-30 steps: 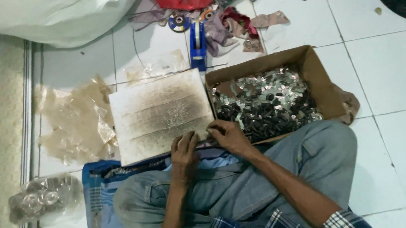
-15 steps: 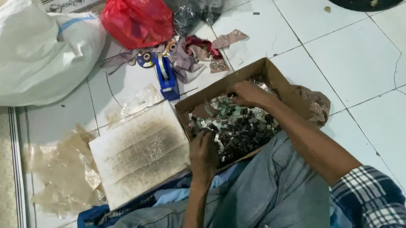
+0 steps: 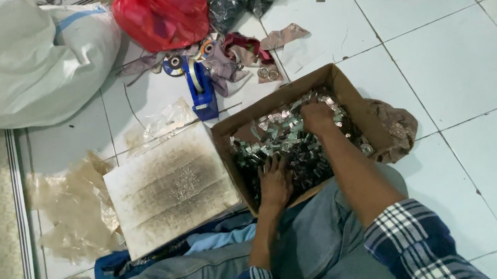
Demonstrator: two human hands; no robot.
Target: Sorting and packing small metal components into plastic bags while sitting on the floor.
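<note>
Head view, looking down at a white tiled floor (image 3: 457,69). Person seated, legs in blue jeans (image 3: 301,251), plaid sleeve on the right arm.

Open cardboard box (image 3: 346,96) sits on the floor against the knees, filled with a heap of small shiny metal pieces (image 3: 295,148).

Left hand (image 3: 275,181): palm down on the pieces at the near side of the box, fingers spread flat and partly sunk into the heap. Grip wide, holding nothing that can be seen.

Right hand (image 3: 316,118): further in, toward the far side of the box, fingers curled down into the pieces. Whether this grip has closed on any piece cannot be told; fingertips are hidden in the heap.

Just left of the box, touching its side: a flat, soiled whitish board (image 3: 168,187) with dark smudges. Beyond the board, a blue tape dispenser (image 3: 200,90) stands on the tiles. Crumpled clear plastic sheets (image 3: 71,208) lie left of the board.

Far edge: red plastic bag (image 3: 160,15), large white sack (image 3: 31,61), and scraps of cloth (image 3: 237,54) between dispenser and bag. A brownish cloth (image 3: 397,127) is bunched against the right wall of the box.
</note>
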